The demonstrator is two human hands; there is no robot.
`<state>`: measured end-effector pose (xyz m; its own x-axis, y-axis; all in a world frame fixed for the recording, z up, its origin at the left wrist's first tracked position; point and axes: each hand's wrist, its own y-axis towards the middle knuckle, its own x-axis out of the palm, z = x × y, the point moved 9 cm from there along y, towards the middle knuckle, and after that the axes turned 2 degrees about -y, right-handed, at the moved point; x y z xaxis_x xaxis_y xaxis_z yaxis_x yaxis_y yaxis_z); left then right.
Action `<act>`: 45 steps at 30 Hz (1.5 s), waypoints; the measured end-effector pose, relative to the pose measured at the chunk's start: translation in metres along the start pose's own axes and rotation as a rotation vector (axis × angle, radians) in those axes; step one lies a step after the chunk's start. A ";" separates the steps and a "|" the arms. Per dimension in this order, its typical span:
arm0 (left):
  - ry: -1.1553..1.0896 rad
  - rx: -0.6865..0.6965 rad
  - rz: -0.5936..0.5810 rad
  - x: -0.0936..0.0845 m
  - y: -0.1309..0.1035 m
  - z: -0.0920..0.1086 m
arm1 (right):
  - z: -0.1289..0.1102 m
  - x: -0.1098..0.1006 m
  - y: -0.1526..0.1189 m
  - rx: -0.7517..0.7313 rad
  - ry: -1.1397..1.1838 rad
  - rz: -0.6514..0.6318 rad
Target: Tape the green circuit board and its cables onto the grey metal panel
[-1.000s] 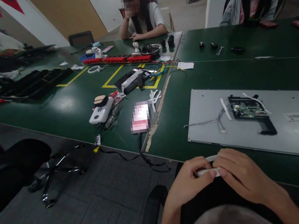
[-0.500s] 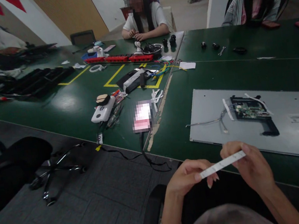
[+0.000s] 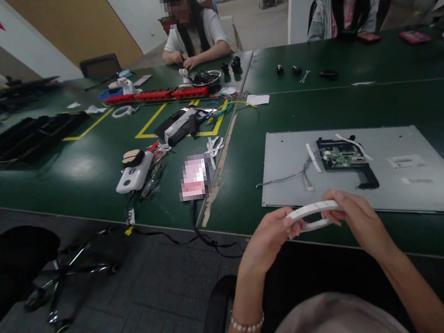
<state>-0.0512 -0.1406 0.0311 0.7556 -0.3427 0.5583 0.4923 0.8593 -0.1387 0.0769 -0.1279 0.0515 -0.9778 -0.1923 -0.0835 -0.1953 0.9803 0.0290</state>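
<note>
A narrow white strip (image 3: pixel 311 209) is bent into a loop between my two hands, above the table's front edge. My left hand (image 3: pixel 270 232) pinches its left end, and my right hand (image 3: pixel 350 212) pinches the right end. Just beyond my hands lies a large grey panel (image 3: pixel 379 199). On the panel sit a green circuit board (image 3: pixel 342 156) in a black frame, a short white strip (image 3: pixel 313 158) and thin grey cables (image 3: pixel 289 177). Another white strip curves over the board's top right.
A lit phone (image 3: pixel 194 177), a white device (image 3: pixel 135 172) and white strips (image 3: pixel 215 151) lie on the green table (image 3: pixel 244 207). Farther back are red trays (image 3: pixel 154 95) and a black bag (image 3: pixel 179 125). People sit across the table. A chair (image 3: pixel 20 255) stands left.
The view has shifted right. The strip, straight and flat before, is now bowed into a loop, and both hands have risen nearer the panel's front edge.
</note>
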 end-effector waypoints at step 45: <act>-0.022 0.232 -0.019 0.051 0.008 0.045 | -0.060 -0.042 -0.017 -0.344 -0.061 -0.136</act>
<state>-0.0280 -0.1343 0.0956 0.7365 -0.3534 0.5768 0.3918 0.9179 0.0622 0.1171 -0.1394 0.1143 -0.9367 -0.3065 -0.1690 -0.3476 0.8714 0.3461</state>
